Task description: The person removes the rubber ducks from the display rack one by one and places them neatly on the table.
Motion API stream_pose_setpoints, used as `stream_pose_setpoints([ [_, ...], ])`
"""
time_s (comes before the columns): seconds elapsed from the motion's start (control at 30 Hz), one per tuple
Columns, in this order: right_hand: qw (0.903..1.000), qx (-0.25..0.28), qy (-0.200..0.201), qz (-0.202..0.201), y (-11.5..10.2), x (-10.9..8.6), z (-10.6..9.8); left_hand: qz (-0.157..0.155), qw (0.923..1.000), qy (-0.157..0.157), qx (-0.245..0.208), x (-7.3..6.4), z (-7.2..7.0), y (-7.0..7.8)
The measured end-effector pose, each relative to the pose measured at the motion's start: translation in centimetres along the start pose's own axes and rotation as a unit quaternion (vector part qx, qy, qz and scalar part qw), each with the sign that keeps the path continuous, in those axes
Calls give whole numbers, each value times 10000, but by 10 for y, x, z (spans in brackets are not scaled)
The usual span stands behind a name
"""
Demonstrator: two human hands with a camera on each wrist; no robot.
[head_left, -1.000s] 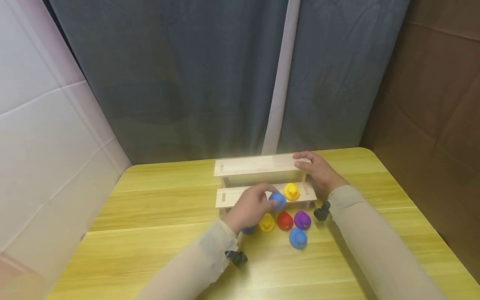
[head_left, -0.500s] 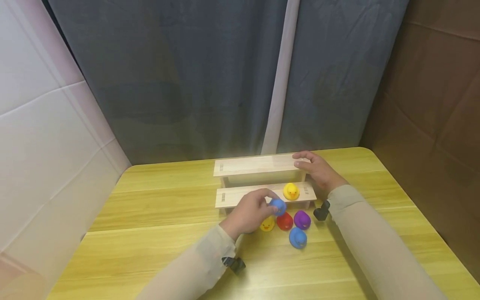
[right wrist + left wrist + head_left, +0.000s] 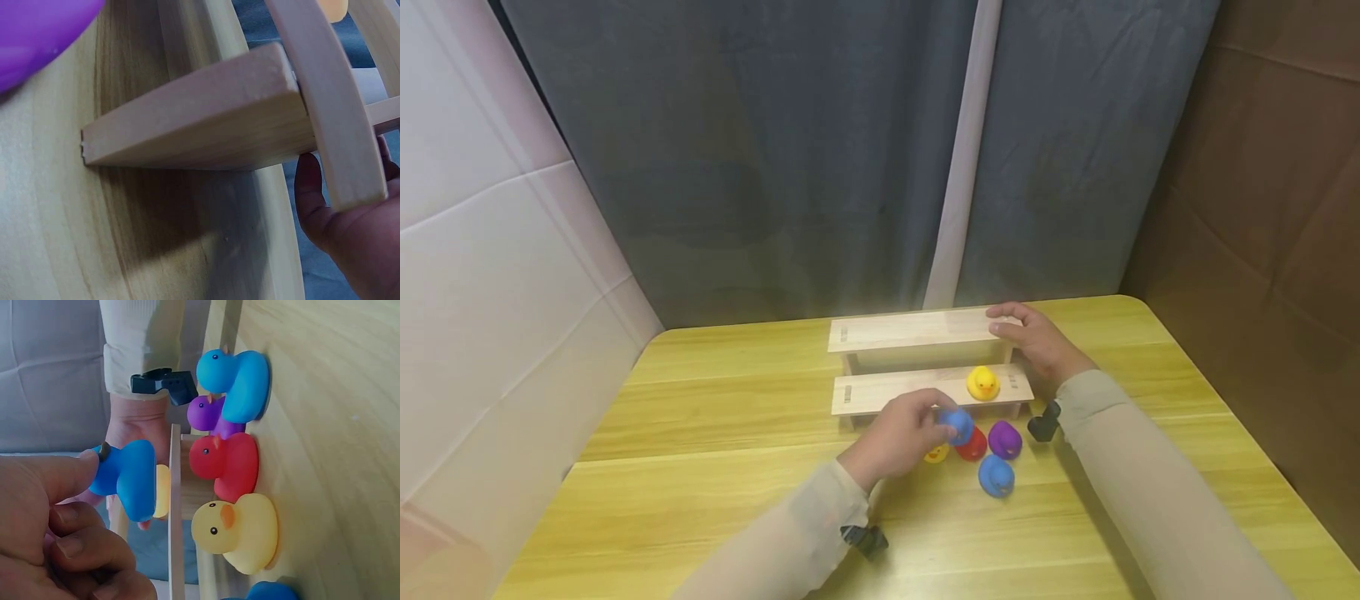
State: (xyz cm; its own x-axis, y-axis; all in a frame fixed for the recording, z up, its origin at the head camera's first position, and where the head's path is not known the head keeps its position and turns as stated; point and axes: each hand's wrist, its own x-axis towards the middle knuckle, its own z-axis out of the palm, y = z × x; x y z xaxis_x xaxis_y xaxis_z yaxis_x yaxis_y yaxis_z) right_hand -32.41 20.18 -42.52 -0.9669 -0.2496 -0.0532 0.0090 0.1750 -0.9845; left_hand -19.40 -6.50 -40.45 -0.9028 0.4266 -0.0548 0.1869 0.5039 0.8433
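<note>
My left hand [image 3: 901,429] pinches a blue rubber duck [image 3: 128,478] between thumb and fingers. It holds the duck in the air before the lower step of a two-step wooden shelf [image 3: 910,333], overlapping the red duck [image 3: 228,464] in the head view. On that lower step sits a yellow duck [image 3: 982,383]. My right hand [image 3: 1041,342] grips the right end of the upper step, thumb at the front. Before the shelf stand another yellow duck [image 3: 240,534], a purple duck [image 3: 1004,440] and a second blue duck [image 3: 996,477].
Part of a further blue duck [image 3: 272,591] shows at the bottom of the left wrist view. The shelf stands near the back edge of the wood-grain table [image 3: 715,467]. A grey curtain [image 3: 775,167] hangs behind, with a white panel [image 3: 497,250] left and a brown one [image 3: 1262,208] right.
My left hand has drawn the blue duck down and toward me, from over the lower step's front edge to before it. My right hand and the shelf have stayed put.
</note>
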Motion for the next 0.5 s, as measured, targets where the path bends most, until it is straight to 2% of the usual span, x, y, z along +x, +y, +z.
stream_pose_setpoints([
  [0.27,10000,52,-19,31,0,-1,-1,155,9996,-119,194,-4,4,-3],
  [0.5,9999,21,29,98,-1,-2,1,-26,9996,-257,90,-8,8,-7],
])
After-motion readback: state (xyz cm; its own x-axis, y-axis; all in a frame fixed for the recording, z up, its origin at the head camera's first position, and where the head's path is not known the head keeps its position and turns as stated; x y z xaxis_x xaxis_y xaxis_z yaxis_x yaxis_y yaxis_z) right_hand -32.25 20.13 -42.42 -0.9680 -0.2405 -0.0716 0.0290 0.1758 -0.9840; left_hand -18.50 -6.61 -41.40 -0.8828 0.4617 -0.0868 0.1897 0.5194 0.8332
